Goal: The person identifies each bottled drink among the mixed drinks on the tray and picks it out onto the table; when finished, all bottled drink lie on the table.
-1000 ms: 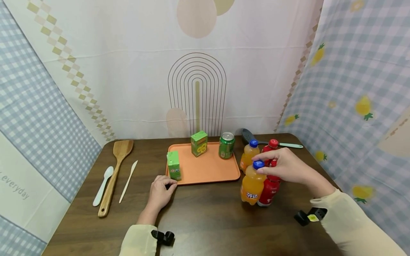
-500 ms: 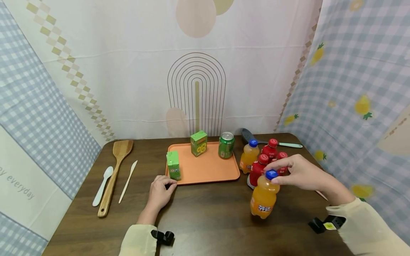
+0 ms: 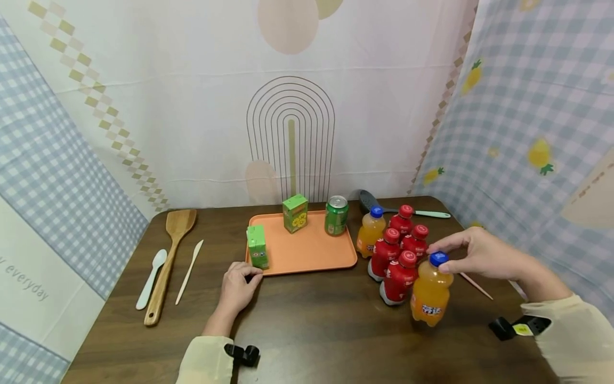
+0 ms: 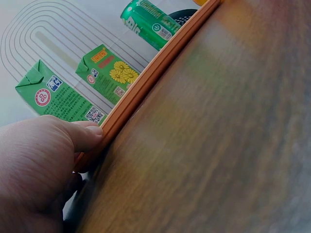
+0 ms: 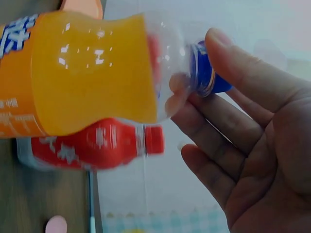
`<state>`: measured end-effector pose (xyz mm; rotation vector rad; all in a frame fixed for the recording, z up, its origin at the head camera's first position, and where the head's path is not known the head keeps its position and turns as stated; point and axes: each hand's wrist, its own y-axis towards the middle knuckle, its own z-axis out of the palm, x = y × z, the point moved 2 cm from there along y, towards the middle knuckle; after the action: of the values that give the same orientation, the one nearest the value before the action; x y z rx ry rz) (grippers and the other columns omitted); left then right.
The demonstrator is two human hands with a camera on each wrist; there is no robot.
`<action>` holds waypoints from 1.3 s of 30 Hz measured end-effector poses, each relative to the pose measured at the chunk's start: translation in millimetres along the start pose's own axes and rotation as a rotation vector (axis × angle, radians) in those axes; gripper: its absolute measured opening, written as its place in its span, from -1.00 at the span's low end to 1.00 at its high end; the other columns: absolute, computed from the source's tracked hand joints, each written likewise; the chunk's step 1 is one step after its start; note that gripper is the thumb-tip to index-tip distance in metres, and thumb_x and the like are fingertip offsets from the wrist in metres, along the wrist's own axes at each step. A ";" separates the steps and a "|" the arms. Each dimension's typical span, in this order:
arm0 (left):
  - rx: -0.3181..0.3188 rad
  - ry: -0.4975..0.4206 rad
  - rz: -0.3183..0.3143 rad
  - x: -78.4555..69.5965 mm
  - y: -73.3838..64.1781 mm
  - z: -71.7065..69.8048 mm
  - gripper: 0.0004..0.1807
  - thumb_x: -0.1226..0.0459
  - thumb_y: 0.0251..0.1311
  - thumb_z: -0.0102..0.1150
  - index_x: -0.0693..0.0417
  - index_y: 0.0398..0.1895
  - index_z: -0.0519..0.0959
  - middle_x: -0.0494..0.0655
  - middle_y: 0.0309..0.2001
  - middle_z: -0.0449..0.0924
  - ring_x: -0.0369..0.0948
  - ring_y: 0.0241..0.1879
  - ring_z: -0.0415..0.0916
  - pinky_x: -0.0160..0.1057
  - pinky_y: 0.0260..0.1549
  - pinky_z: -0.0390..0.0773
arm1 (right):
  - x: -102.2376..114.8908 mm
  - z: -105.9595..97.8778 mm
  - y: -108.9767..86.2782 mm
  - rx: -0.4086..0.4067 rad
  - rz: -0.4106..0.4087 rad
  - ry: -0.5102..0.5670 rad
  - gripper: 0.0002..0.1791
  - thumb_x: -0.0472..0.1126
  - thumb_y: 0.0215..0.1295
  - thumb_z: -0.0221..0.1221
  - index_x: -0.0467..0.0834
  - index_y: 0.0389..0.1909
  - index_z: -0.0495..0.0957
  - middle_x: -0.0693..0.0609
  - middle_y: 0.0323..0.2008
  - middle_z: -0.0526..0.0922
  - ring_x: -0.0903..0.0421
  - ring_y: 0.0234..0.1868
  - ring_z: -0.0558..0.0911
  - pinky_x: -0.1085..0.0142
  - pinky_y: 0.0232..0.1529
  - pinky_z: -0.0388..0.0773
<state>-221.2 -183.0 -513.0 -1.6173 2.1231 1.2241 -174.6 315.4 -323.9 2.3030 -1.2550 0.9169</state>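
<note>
In the head view my right hand (image 3: 489, 253) pinches the blue cap of an orange soda bottle (image 3: 430, 296), which hangs nearly upright just right of several red bottles (image 3: 399, 280). The right wrist view shows thumb and fingers around the cap (image 5: 206, 68), with a red bottle (image 5: 97, 143) behind. My left hand (image 3: 238, 288) holds the near-left corner of the orange tray (image 3: 307, 250), its thumb (image 4: 87, 136) on the rim. On the tray stand two green drink cartons (image 3: 258, 248) (image 3: 295, 213) and a green can (image 3: 337, 216).
A second orange soda bottle (image 3: 371, 234) stands at the tray's right edge. Behind the red bottles lies a dark slotted spoon (image 3: 369, 201); a pink stick (image 3: 476, 286) is at the right. A white spoon (image 3: 151, 280), wooden spatula (image 3: 168, 272) and pale knife (image 3: 189, 272) lie left.
My right hand has carried the orange soda bottle rightward, from in front of the red bottles to their right side, uncovering them. My left hand has stayed at the tray corner.
</note>
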 end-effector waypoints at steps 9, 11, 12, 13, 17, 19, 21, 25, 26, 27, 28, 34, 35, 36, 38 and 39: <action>-0.002 0.002 0.010 1.4 0.1 1.1 -0.93 0.36 0.00 0.43 0.02 -0.51 0.72 -0.19 -0.41 0.65 -0.13 -0.20 0.50 -0.08 -0.14 0.47 | -25.5 -8.8 -5.3 -0.166 0.088 -0.001 -0.69 -0.18 0.17 0.34 -0.19 -0.07 0.65 0.03 -0.23 0.74 0.12 -0.30 0.71 0.27 -0.34 0.64; -0.002 0.004 0.012 1.5 0.3 1.2 -0.93 0.37 0.01 0.43 0.01 -0.51 0.72 -0.19 -0.41 0.65 -0.13 -0.20 0.50 -0.09 -0.14 0.47 | -28.4 -8.7 -5.0 -0.193 0.104 -0.022 -0.67 -0.16 0.15 0.36 -0.20 -0.08 0.65 0.05 -0.25 0.74 0.13 -0.32 0.70 0.28 -0.35 0.64; -0.002 0.005 0.012 1.6 0.3 1.3 -0.93 0.37 0.01 0.43 0.01 -0.51 0.72 -0.19 -0.41 0.65 -0.13 -0.21 0.50 -0.09 -0.14 0.47 | -29.4 -8.3 -4.6 -0.203 0.106 -0.030 -0.66 -0.15 0.14 0.36 -0.21 -0.08 0.65 0.05 -0.26 0.74 0.14 -0.32 0.70 0.29 -0.36 0.63; -0.002 0.006 0.012 1.8 0.4 1.5 -0.93 0.37 0.01 0.43 0.01 -0.51 0.72 -0.19 -0.41 0.65 -0.14 -0.20 0.50 -0.09 -0.14 0.46 | -30.3 -7.7 -4.3 -0.209 0.102 -0.042 -0.66 -0.15 0.14 0.37 -0.22 -0.09 0.66 0.05 -0.27 0.74 0.15 -0.33 0.69 0.30 -0.37 0.63; -0.003 0.007 0.019 2.4 0.7 1.9 -0.93 0.37 0.00 0.43 0.02 -0.51 0.72 -0.19 -0.40 0.65 -0.14 -0.20 0.50 -0.10 -0.13 0.46 | -35.3 -5.1 -2.3 -0.204 0.095 -0.057 -0.67 -0.15 0.13 0.37 -0.19 -0.10 0.67 0.07 -0.27 0.74 0.15 -0.33 0.69 0.33 -0.37 0.61; -0.002 0.004 0.017 2.5 0.8 1.8 -0.93 0.36 0.00 0.43 0.02 -0.50 0.72 -0.19 -0.40 0.65 -0.13 -0.20 0.50 -0.10 -0.13 0.45 | -38.2 -4.0 -1.2 -0.187 0.089 -0.059 -0.68 -0.14 0.14 0.36 -0.16 -0.09 0.67 0.09 -0.25 0.74 0.15 -0.32 0.69 0.33 -0.36 0.61; 0.001 0.001 0.013 2.4 0.8 1.7 -0.94 0.36 0.01 0.42 0.02 -0.50 0.73 -0.19 -0.39 0.65 -0.13 -0.20 0.50 -0.09 -0.12 0.45 | -41.0 -3.1 -0.2 -0.170 0.088 -0.056 -0.68 -0.12 0.16 0.35 -0.14 -0.08 0.67 0.10 -0.23 0.74 0.14 -0.30 0.69 0.33 -0.34 0.62; 0.008 0.002 -0.001 3.4 0.5 2.0 -0.94 0.36 0.01 0.43 0.02 -0.50 0.73 -0.19 -0.39 0.65 -0.13 -0.19 0.49 -0.09 -0.13 0.45 | -44.8 -0.7 0.5 -0.137 0.086 -0.053 -0.67 -0.12 0.18 0.33 -0.13 -0.04 0.66 0.08 -0.18 0.73 0.16 -0.25 0.69 0.34 -0.31 0.62; 0.010 0.002 -0.003 3.4 0.6 2.1 -0.94 0.36 0.01 0.43 0.02 -0.49 0.73 -0.19 -0.39 0.65 -0.14 -0.19 0.49 -0.09 -0.13 0.45 | -45.1 -0.3 0.5 -0.130 0.084 -0.051 -0.66 -0.12 0.19 0.33 -0.14 -0.03 0.65 0.06 -0.17 0.72 0.17 -0.24 0.68 0.34 -0.30 0.61; 0.011 0.002 -0.006 3.3 0.5 2.1 -0.94 0.36 0.00 0.43 0.02 -0.49 0.73 -0.19 -0.39 0.65 -0.14 -0.19 0.49 -0.08 -0.13 0.45 | -45.2 0.2 0.4 -0.122 0.079 -0.054 -0.66 -0.13 0.19 0.33 -0.15 -0.02 0.65 0.05 -0.15 0.72 0.19 -0.22 0.68 0.35 -0.29 0.61; 0.011 0.003 -0.008 3.2 0.5 2.0 -0.93 0.36 0.00 0.44 0.02 -0.49 0.73 -0.19 -0.39 0.65 -0.14 -0.19 0.49 -0.08 -0.13 0.45 | -45.1 0.5 0.5 -0.116 0.073 -0.057 -0.65 -0.13 0.19 0.32 -0.15 -0.02 0.64 0.04 -0.14 0.71 0.20 -0.22 0.68 0.36 -0.29 0.61; 0.008 0.002 -0.006 1.5 1.0 1.6 -0.93 0.36 0.00 0.44 0.01 -0.49 0.73 -0.20 -0.39 0.65 -0.15 -0.20 0.49 -0.09 -0.13 0.45 | -43.7 -0.5 0.7 -0.042 0.022 -0.017 -0.64 -0.23 0.25 0.27 -0.26 0.04 0.58 -0.10 -0.07 0.68 0.21 -0.15 0.66 0.38 -0.23 0.60; 0.007 0.001 -0.004 1.4 1.1 1.6 -0.93 0.36 0.00 0.44 0.01 -0.50 0.73 -0.20 -0.40 0.64 -0.15 -0.20 0.49 -0.09 -0.14 0.45 | -43.8 -0.8 0.8 -0.020 0.019 0.003 -0.64 -0.25 0.26 0.25 -0.28 0.06 0.56 -0.12 -0.05 0.67 0.21 -0.13 0.65 0.38 -0.22 0.60; 0.006 -0.001 -0.002 1.2 1.1 1.4 -0.93 0.36 0.00 0.43 0.01 -0.50 0.73 -0.20 -0.40 0.64 -0.15 -0.20 0.49 -0.10 -0.14 0.45 | -43.9 -1.1 0.9 0.001 0.018 0.026 -0.63 -0.27 0.27 0.24 -0.30 0.08 0.55 -0.15 -0.03 0.66 0.20 -0.11 0.65 0.37 -0.20 0.60; 0.002 -0.001 0.001 1.4 0.8 1.1 -0.93 0.37 0.00 0.43 0.01 -0.50 0.73 -0.21 -0.40 0.64 -0.15 -0.20 0.49 -0.09 -0.14 0.46 | -44.6 -1.4 1.4 0.037 0.018 0.061 -0.62 -0.29 0.30 0.21 -0.32 0.11 0.52 -0.19 -0.01 0.63 0.19 -0.09 0.65 0.36 -0.18 0.60; 0.001 -0.001 0.001 1.3 0.7 1.0 -0.92 0.37 0.00 0.43 0.01 -0.51 0.73 -0.21 -0.41 0.64 -0.15 -0.20 0.49 -0.09 -0.14 0.46 | -45.0 -1.4 1.8 0.049 0.015 0.069 -0.62 -0.30 0.31 0.20 -0.32 0.12 0.51 -0.20 0.00 0.63 0.19 -0.09 0.64 0.35 -0.17 0.60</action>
<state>-222.6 -183.2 -514.1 -1.6144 2.1239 1.2234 -194.4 342.6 -353.9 2.2809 -1.2355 1.0341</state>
